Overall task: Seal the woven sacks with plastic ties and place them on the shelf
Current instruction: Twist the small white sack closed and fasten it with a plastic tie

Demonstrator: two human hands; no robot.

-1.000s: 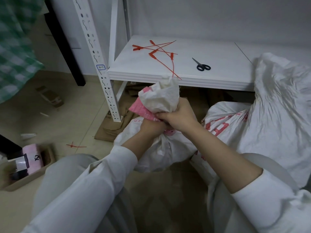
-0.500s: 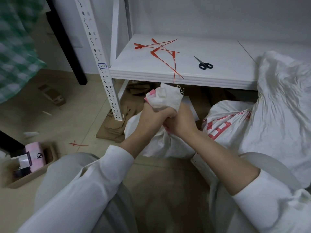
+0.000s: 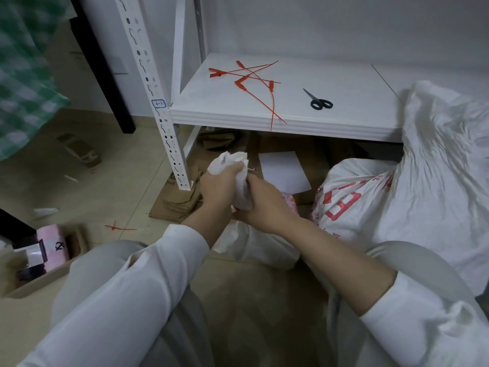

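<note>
A white woven sack (image 3: 254,245) stands on the floor between my knees, its mouth bunched into a twisted neck (image 3: 239,178). My left hand (image 3: 218,188) grips the top of that neck and my right hand (image 3: 264,205) grips it just below. Several red plastic ties (image 3: 251,80) lie spread on the white shelf (image 3: 291,120) ahead, with one hanging over its front edge. A second white sack with red print (image 3: 352,200) sits to the right, and a crumpled white sack (image 3: 444,160) leans against the shelf.
Black scissors (image 3: 318,100) lie on the shelf right of the ties. A perforated white upright (image 3: 158,102) stands at the shelf's left corner. Flattened cardboard (image 3: 174,205) and a white sheet (image 3: 283,172) lie under the shelf. An open box (image 3: 39,258) sits at left, a loose red tie (image 3: 119,228) nearby.
The sack's open mouth, wide and showing pink inside, has been gathered and twisted into a tight neck. Both hands moved lower and closed round it.
</note>
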